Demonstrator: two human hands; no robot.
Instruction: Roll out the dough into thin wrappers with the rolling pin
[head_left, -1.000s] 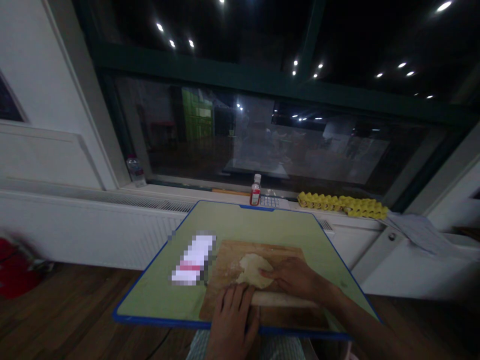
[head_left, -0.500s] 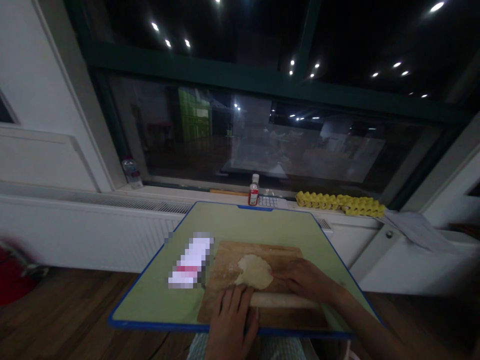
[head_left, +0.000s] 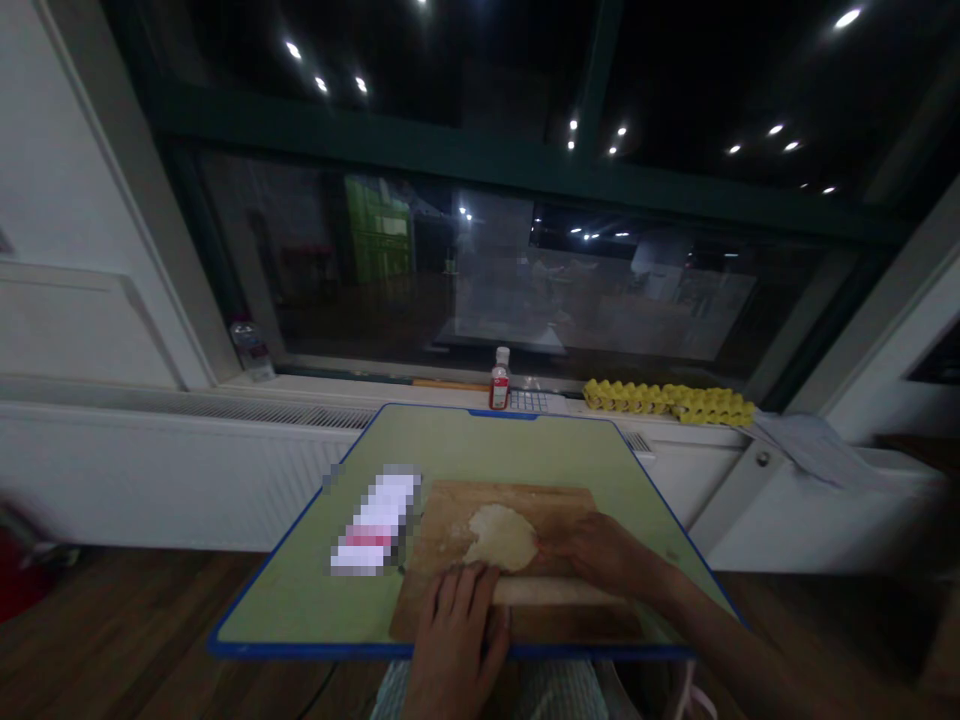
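Note:
A flat, uneven round of pale dough (head_left: 498, 538) lies on a wooden cutting board (head_left: 566, 502). Along its near side rests a pale rolling pin (head_left: 553, 592), parallel to the board's front edge. My left hand (head_left: 455, 612) lies over the pin's left end, fingers draped across it and thumb on the near side. From the right, my right hand (head_left: 606, 552) reaches the dough's right edge; its fingertips are curled together against that edge, above the pin. The wrist hides the pin's right end.
The board sits on a green folding table (head_left: 480, 445) with a blue rim. Left of it lies a phone-like object (head_left: 379, 520), blurred out. Along the windowsill stand a small red-labelled bottle (head_left: 499, 380), a yellow egg tray (head_left: 664, 400) and a clear bottle (head_left: 253, 350).
The view has shifted slightly, so everything appears a little further left. Both hands keep nearly the same places on the pin and at the dough's edge.

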